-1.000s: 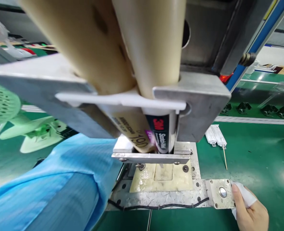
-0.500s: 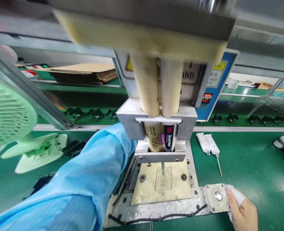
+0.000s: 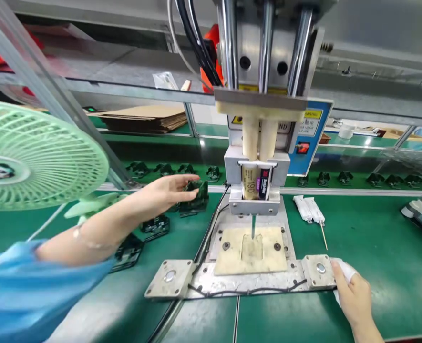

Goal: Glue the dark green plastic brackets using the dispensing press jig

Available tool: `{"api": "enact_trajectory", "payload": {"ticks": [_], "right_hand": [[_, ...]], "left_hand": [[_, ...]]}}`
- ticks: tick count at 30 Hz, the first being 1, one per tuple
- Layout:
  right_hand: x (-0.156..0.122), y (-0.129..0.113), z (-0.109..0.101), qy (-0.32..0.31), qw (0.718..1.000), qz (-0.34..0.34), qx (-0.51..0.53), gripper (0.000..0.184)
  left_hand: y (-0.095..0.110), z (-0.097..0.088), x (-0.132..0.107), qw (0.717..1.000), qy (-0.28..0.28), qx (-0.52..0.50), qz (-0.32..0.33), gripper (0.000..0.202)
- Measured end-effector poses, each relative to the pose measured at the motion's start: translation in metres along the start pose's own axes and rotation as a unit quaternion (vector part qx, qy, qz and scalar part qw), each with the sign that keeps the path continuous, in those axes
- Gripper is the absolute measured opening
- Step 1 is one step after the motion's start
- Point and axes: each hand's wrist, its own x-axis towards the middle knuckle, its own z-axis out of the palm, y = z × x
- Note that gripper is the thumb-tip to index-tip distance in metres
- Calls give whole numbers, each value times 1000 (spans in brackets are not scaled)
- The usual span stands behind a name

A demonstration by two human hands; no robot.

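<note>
My left hand [image 3: 173, 188] reaches out over the green bench with its fingers stretched, touching a black plastic part [image 3: 195, 200] left of the glue dispenser [image 3: 256, 183]. Whether it grips the part I cannot tell for sure; the fingers look extended. My right hand [image 3: 352, 295] rests at the right end of the metal base plate [image 3: 232, 283], closed on a white cloth [image 3: 344, 271], beside the right push button [image 3: 320, 268]. The dispenser's nozzle hangs over the cream fixture block [image 3: 252, 250]. A second button [image 3: 169, 276] sits on the plate's left end.
A pale green fan [image 3: 32, 155] stands at the left. More black parts [image 3: 153, 224] lie near my left arm, and a row of them [image 3: 382, 178] runs along the back. White mixing nozzles [image 3: 309, 209] lie right of the dispenser. Flat cardboard [image 3: 142, 116] is stacked behind.
The view has pulled back and up from the dispenser. My left arm has stretched forward to the black part. My right hand has stayed by the right button with the cloth.
</note>
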Motion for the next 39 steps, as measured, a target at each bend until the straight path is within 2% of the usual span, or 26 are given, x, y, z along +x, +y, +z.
{"api": "enact_trajectory", "payload": {"ticks": [3, 5, 7, 9, 12, 16, 20, 23, 26, 28, 29, 31, 33, 35, 39], "right_hand": [[2, 0, -4, -2, 1000, 20, -6, 57], [2, 0, -6, 0, 999, 36, -16, 59], [2, 0, -8, 5, 999, 44, -27, 60], [2, -1, -10, 12, 998, 47, -35, 61], [2, -3, -12, 23, 998, 51, -42, 61], [2, -4, -12, 30, 996, 67, -41, 56], [2, -7, -11, 27, 995, 89, -35, 52], [1, -8, -12, 27, 993, 107, -36, 52], [-1, -9, -14, 29, 991, 130, -35, 54], [-1, -10, -15, 27, 988, 152, -27, 55], [-1, -11, -16, 23, 986, 164, -22, 57], [0, -15, -16, 10, 982, 186, -7, 64], [2, -20, -15, -18, 976, 215, 16, 69], [6, -25, -13, -43, 966, 250, 46, 70], [9, -25, -10, -39, 955, 288, 51, 66]], "left_hand": [[-24, 13, -58, 989, -88, -35, -116, 72], [-33, 35, -89, 956, -178, -114, -205, 78], [-36, 61, -103, 930, -214, -165, -248, 81], [-37, 83, -100, 924, -223, -193, -244, 79], [-40, 105, -75, 922, -243, -217, -208, 75], [-49, 119, -43, 934, -262, -195, -142, 77], [-55, 126, -35, 956, -266, -109, -55, 78], [-53, 125, -41, 969, -246, -19, -17, 74], [-49, 111, -53, 977, -196, 85, 21, 96], [-48, 93, -66, 977, -133, 158, 47, 109], [-49, 82, -74, 977, -92, 188, 44, 108], [-55, 58, -90, 978, -17, 207, -22, 91], [-66, 37, -106, 976, 19, 181, -120, 77], [-82, 26, -120, 979, 18, 111, -172, 72], [-109, 33, -134, 974, 29, -61, -216, 70]]}}
